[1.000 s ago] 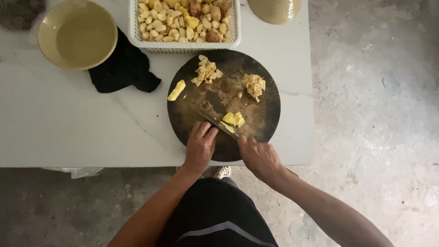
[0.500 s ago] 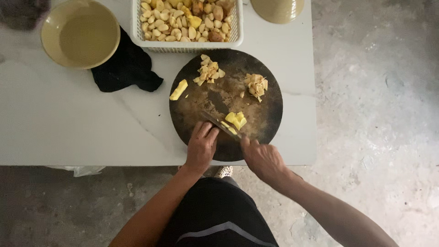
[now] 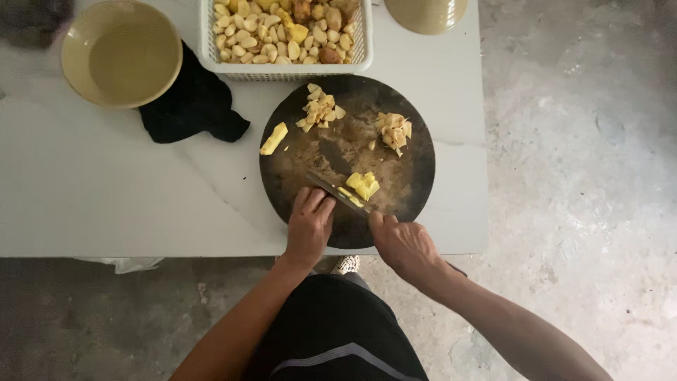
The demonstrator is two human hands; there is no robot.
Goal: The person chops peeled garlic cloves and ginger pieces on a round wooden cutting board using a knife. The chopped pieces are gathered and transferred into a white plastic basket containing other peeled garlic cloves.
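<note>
Since the earlier frame the thin metal knife (image 3: 331, 190) has barely shifted on the round, dark, stained wooden board (image 3: 409, 176), where the small yellow chopped pieces (image 3: 362, 185) lie beside its blade. The right hand (image 3: 403, 243) is closed, apparently around the handle; the left hand (image 3: 309, 226) rests flat, fingers together, near the blade on the smooth white counter's (image 3: 84, 190) board.

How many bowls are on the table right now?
2: a tan bowl at the table's far left beside the black cloth, and another bowl at the far right, cut off by the frame's edge.

White table (image 3: 84, 204), grey mottled concrete floor (image 3: 578, 141)
</note>
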